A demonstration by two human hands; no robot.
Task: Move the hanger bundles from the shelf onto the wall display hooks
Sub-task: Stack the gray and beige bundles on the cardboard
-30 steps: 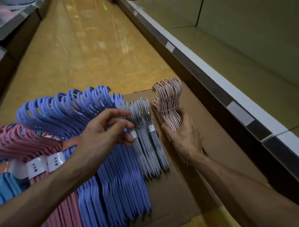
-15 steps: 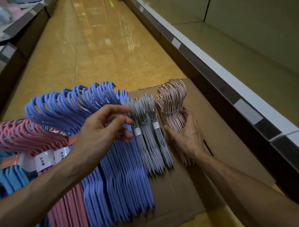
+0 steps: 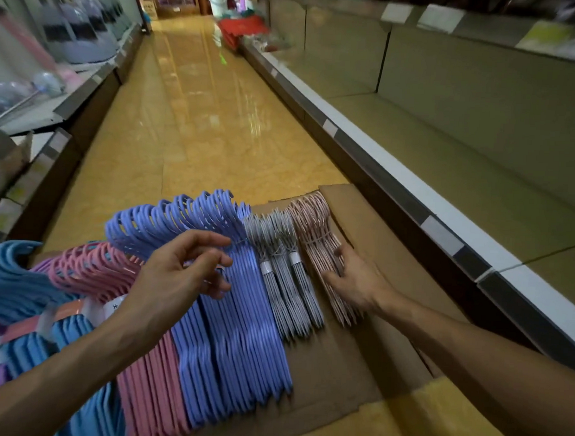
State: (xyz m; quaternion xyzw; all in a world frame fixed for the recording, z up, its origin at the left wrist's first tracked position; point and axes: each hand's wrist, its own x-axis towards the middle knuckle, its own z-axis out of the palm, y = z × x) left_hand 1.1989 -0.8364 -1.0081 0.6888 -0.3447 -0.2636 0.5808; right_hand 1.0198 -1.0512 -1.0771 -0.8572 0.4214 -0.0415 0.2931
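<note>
While the pale pink wire hanger bundle (image 3: 324, 252) lies flat on the cardboard sheet (image 3: 391, 288) at about 3 o'clock from the grey wire bundles (image 3: 287, 277), the right hand (image 3: 356, 280) rests on its lower half, fingers spread and nearly straight, gripping nothing that shows. The left hand (image 3: 178, 275) hovers at 9 o'clock over the periwinkle plastic hangers (image 3: 229, 314), fingers loosely curled and empty. This looks like the sorting or picking stage; next the right hand would need to close round the pink bundle's neck and lift. No display hooks are visible; the bare shelf (image 3: 480, 153) runs at 2 o'clock.
</note>
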